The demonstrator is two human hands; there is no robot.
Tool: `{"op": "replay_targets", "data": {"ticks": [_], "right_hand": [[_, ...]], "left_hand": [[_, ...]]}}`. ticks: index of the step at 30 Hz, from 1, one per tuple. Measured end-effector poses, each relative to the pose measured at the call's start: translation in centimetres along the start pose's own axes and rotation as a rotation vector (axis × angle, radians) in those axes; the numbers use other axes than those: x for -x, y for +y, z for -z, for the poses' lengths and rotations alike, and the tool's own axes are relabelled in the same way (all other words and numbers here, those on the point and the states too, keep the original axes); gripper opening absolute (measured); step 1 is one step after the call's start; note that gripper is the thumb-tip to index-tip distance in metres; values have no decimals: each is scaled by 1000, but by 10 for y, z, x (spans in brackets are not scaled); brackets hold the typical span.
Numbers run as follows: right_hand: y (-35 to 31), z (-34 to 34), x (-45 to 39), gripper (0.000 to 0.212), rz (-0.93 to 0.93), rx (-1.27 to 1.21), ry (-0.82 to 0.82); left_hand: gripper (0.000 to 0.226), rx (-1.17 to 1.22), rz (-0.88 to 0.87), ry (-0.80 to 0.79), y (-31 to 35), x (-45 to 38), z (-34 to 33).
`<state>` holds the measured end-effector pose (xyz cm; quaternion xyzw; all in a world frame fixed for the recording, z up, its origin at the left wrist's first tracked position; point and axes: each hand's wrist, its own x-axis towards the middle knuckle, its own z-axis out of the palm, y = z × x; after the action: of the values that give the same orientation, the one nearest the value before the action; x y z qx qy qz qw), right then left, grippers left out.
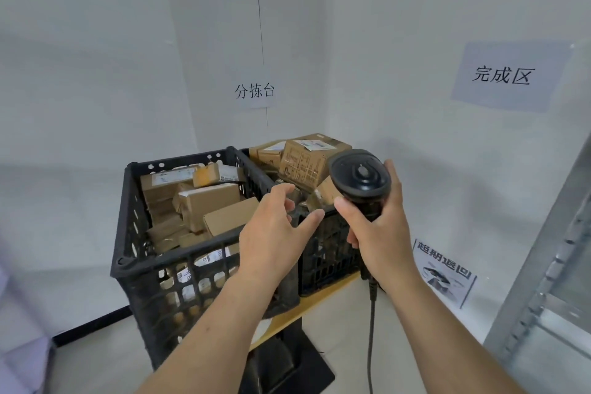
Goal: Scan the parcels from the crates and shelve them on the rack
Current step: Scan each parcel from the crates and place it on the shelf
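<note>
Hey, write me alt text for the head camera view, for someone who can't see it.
A person's right hand grips a black corded barcode scanner while the open left hand reaches toward two black plastic crates full of cardboard parcels on a small table. White walls carry paper signs in Chinese, and a grey metal rack stands at the right edge.

White walls (96, 80) meet in a corner, where a thin dark vertical seam (259, 25) runs down to a small paper sign (255, 91) reading 分拣台. On the right-hand wall hangs a pale bluish sign (505, 77) reading 完成区, and lower down a printed poster (444, 270) (its picture is too blurred to make out). A wooden table top (323, 296) on a black stand (287, 358) sits in the corner on a light floor (345, 329), under soft, even light.
</note>
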<state>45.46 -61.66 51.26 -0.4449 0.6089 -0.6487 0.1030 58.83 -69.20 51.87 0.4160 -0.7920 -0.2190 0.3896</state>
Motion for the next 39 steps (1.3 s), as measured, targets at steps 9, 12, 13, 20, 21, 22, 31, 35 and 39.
{"op": "replay_targets", "data": {"ticks": [9, 12, 13, 20, 21, 22, 31, 35, 39], "right_hand": [[37, -2, -121, 95, -52, -49, 87], [49, -4, -166, 94, -69, -70, 97], [53, -5, -179, 94, -80, -76, 96], [81, -32, -255, 91, -140, -69, 74], [85, -38, -262, 90, -155, -75, 72], [89, -45, -270, 89, -174, -82, 69], [123, -84, -300, 83, -352, -58, 201], [128, -88, -304, 85, -437, 1, 242], [128, -95, -305, 88, -518, 56, 248]], "left_hand": [[62, -92, -67, -14, 5, -130, -52], [62, -108, -66, -27, 8, -173, -71], [62, -127, -65, -33, 7, -187, -77], [62, -197, -13, -63, -17, -260, -103], [62, -208, -7, -77, -23, -268, -105], [63, -217, -1, -93, -28, -276, -107], [62, -226, 59, -321, -77, -342, -127], [55, -228, 74, -417, -87, -350, -132], [47, -214, 102, -442, -93, -352, -131]]}}
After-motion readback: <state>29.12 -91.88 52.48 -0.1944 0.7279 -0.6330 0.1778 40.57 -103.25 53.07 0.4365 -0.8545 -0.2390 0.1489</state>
